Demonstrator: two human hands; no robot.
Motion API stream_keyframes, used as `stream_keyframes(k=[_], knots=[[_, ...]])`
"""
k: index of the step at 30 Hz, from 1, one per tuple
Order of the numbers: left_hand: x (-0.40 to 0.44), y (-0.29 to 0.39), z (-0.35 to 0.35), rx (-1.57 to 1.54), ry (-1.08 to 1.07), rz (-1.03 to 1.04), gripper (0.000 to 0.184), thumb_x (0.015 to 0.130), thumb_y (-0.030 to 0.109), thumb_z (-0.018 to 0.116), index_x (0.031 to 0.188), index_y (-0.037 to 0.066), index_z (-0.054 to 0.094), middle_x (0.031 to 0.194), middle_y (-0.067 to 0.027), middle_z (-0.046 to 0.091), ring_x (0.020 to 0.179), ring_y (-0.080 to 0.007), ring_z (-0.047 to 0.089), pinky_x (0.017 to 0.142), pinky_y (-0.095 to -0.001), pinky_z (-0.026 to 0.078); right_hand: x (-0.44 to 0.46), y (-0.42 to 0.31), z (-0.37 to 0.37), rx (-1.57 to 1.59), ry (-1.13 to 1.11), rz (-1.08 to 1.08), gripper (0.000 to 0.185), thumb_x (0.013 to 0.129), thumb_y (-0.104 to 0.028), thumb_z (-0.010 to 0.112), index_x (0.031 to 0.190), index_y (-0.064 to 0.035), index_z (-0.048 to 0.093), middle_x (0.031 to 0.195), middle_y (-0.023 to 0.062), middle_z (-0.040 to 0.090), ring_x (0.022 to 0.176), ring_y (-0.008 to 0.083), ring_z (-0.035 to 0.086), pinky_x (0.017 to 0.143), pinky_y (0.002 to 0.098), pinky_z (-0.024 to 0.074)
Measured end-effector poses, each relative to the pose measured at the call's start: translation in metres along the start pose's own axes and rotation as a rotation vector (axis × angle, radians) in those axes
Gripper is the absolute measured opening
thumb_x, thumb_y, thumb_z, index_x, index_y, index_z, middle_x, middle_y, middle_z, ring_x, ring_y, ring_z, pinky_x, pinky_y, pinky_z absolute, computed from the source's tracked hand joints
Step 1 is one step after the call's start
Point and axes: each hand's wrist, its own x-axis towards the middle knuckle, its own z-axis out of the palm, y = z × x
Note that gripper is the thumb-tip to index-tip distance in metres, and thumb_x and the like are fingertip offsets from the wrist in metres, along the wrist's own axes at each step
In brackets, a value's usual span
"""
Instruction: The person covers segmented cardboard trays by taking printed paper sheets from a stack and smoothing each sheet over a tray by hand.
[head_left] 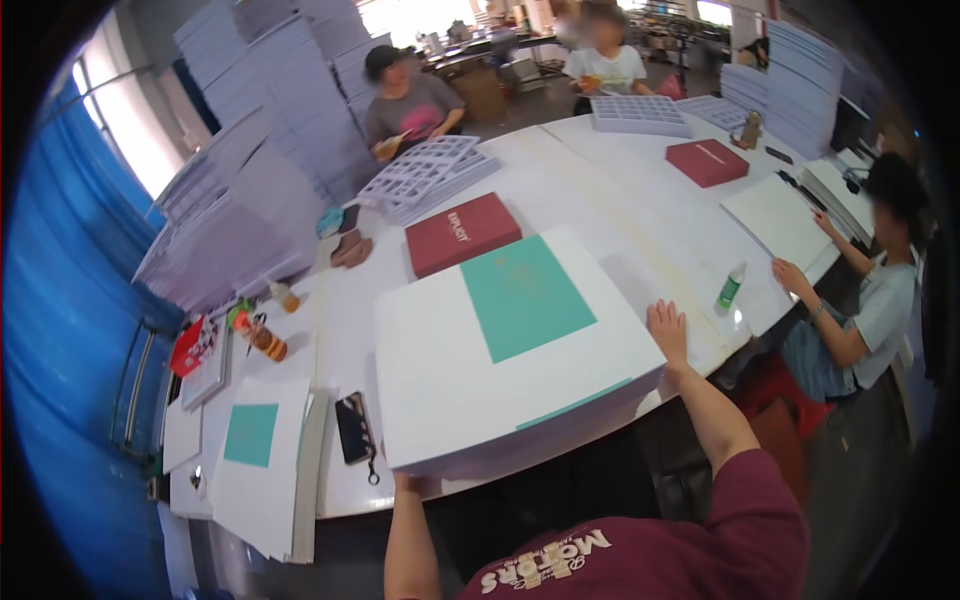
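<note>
Directly in front of me lies a thick white stack of large sheets (420,350), with a teal rectangle on top and a teal strip at its near edge. My right hand (668,328) rests beside the stack's right corner, fingers stretched out and spread on the table. At the near left corner is my left hand (406,482); its fingers are hidden by the stack. Behind the stack sits a dark red box (463,234) with white lettering. A black phone (354,428) with a strap loop lies to the left.
A lower pile of similar teal-marked sheets (270,490) lies at left, near an orange drink bottle (262,338). To the right stands a green bottle (731,287). White compartment trays (425,172) and another red box (706,162) lie farther back. Several people sit around the table (620,210).
</note>
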Motion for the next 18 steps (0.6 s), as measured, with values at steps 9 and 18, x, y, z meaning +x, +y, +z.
stream_keyframes(k=[9, 18], knots=[[-0.007, -0.001, -0.001, -0.002, 0.006, -0.024, 0.034, 0.098, 0.023, 0.055, 0.121, -0.002, 0.057, 0.109, -0.0133, 0.066, 0.097, -0.0203, 0.065, 0.083, -0.0307, 0.053, -0.005, -0.005, -0.008, -0.006, 0.056, -0.009, 0.052, 0.087, -0.039, 0.061, 0.126, -0.0062, 0.054, 0.138, 0.0167, 0.052, 0.131, 0.0364, 0.044, 0.107, 0.0561, 0.0334], [-0.005, 0.003, 0.003, 0.009, 0.027, 0.013, 0.031, 0.097, 0.021, 0.056, 0.118, -0.002, 0.058, 0.107, -0.0125, 0.067, 0.095, -0.02, 0.065, 0.082, -0.0304, 0.053, -0.004, -0.006, -0.018, 0.003, -0.062, -0.001, 0.046, 0.092, -0.034, 0.055, 0.13, -0.0094, 0.052, 0.141, 0.0149, 0.05, 0.134, 0.0339, 0.042, 0.109, 0.0526, 0.0322]])
